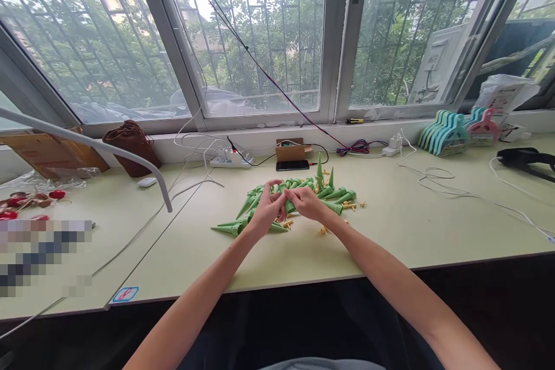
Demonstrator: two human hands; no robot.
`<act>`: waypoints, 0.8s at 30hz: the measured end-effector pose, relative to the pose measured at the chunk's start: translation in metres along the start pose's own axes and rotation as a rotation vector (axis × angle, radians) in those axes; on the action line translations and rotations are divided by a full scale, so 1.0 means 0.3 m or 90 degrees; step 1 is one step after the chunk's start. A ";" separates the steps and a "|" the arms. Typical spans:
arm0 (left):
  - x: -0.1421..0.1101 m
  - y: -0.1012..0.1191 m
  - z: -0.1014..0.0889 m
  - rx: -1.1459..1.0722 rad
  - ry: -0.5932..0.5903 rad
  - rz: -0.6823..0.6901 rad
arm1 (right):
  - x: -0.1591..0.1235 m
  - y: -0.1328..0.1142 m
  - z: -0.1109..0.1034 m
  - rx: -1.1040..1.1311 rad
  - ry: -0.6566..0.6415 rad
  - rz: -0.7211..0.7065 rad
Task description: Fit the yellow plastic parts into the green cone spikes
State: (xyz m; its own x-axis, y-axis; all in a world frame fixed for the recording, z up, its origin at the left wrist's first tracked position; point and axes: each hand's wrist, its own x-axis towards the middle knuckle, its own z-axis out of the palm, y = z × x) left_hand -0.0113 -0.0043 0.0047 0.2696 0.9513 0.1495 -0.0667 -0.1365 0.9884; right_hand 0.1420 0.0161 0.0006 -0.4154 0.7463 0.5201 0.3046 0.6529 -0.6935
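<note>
My left hand (269, 206) and my right hand (302, 201) meet over a pile of green plastic watering spikes (249, 199). Fingers of both hands are closed around a green watering spike (289, 207), largely hidden behind them. Pointed cones with ridged collars lie at my left hand, among them a long spike (225, 229) in front. Past my right hand, one spike (319, 172) stands upright, and other spikes (344, 195) lie on their sides. Small yellow cross-shaped pieces (349, 206) are scattered among them, with a few yellow bits (324, 230) under my right wrist.
A black phone (292, 165) lies behind the pile before a small cardboard box (289, 151). A power strip (232, 160) and loose cables are along the wall. Teal hangers (444, 132) stand at right. A pale curved bar (108, 147) crosses the left side near red round items (57, 193).
</note>
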 end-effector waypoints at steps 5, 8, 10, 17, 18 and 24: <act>-0.001 0.003 0.008 0.013 0.015 0.027 | 0.003 0.007 0.007 -0.011 -0.001 0.019; -0.002 0.002 0.015 0.035 0.032 0.066 | 0.005 0.014 0.010 -0.010 0.011 0.030; -0.003 0.001 0.021 0.047 0.040 0.086 | 0.006 0.016 0.010 0.000 0.013 0.033; -0.004 -0.004 0.029 0.071 0.051 0.131 | 0.006 0.009 0.006 0.038 0.004 0.073; -0.005 -0.004 0.029 0.077 0.052 0.135 | 0.006 0.008 0.007 0.045 0.004 0.080; -0.013 0.006 0.033 0.116 0.064 0.167 | 0.004 0.008 0.009 0.115 -0.008 0.115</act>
State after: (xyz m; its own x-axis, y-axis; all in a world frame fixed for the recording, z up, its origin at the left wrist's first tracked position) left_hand -0.0031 -0.0111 0.0062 0.1695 0.8982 0.4055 0.0539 -0.4193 0.9062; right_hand 0.1400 0.0182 -0.0018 -0.3793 0.8460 0.3747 0.2176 0.4751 -0.8526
